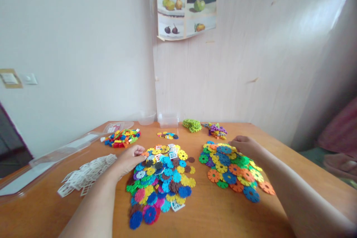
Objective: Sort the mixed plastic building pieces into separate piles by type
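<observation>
My left hand (131,159) is at the upper left edge of a pile of small notched plastic discs (167,173) in many colours. Its fingers are pinched together, with an orange disc (145,154) at their tips. A few white window-shaped pieces (177,205) lie among these discs. On the right, my right hand (244,145) reaches over the far edge of a second pile, of larger notched discs (229,177). The fingers there are curled closed, and whatever is between them is hidden from me.
White lattice pieces (86,174) lie left of my left forearm. Farther back are colourful building blocks (121,138), a small group of discs (167,135), green pieces (192,125) and purple pieces (217,131). Clear plastic tubs (168,119) stand by the wall; transparent lids (67,148) line the left edge.
</observation>
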Motion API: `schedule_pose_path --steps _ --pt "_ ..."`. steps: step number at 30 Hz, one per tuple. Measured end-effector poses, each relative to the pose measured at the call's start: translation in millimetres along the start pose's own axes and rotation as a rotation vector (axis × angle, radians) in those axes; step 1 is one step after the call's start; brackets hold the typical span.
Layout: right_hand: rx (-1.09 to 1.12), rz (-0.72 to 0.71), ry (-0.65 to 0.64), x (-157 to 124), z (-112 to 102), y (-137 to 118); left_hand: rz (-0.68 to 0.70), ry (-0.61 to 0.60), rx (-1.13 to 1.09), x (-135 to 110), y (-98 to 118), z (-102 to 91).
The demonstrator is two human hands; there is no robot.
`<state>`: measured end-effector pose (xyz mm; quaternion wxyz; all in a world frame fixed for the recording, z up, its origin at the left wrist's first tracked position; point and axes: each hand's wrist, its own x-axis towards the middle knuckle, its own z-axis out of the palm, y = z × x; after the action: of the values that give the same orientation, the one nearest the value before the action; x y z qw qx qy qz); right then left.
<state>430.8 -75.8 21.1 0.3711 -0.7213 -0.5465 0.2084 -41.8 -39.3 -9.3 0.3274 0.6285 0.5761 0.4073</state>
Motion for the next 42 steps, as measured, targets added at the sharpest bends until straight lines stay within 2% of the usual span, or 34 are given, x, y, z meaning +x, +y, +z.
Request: schedule_pose_path --steps 5,9,13,18,24,28,32,37,42 --pt "-0.081 -0.105 0.053 -6 5 -7 0.006 0.002 -0.014 0 0 1.2" --pt "-0.099 -0.206 0.079 -14 14 -15 0.028 0.079 -0.009 -2 4 1.0" --pt "-0.109 -0.327 0.075 -26 22 -26 0.045 0.126 -0.047 -3 10 0.8" --pt "-0.145 -0.389 0.029 -49 33 -48 0.067 0.103 -0.196 -8 24 4.1" --pt "-0.158 -0.618 -0.102 -85 59 -73 0.085 -0.086 -0.365 -25 54 19.7" --pt "-0.149 -0.758 -0.148 -103 76 -82 0.072 -0.302 -0.404 -40 74 35.9" --pt "-0.168 -0.884 -0.206 -114 85 -87 0.101 -0.485 -0.425 -50 84 52.0" --pt "-0.242 -0.944 -0.27 -119 90 -90 0.118 -0.619 -0.486 -54 83 66.9" --pt "-0.28 -0.962 -0.273 -123 91 -93 0.085 -0.644 -0.526 -57 84 72.6"
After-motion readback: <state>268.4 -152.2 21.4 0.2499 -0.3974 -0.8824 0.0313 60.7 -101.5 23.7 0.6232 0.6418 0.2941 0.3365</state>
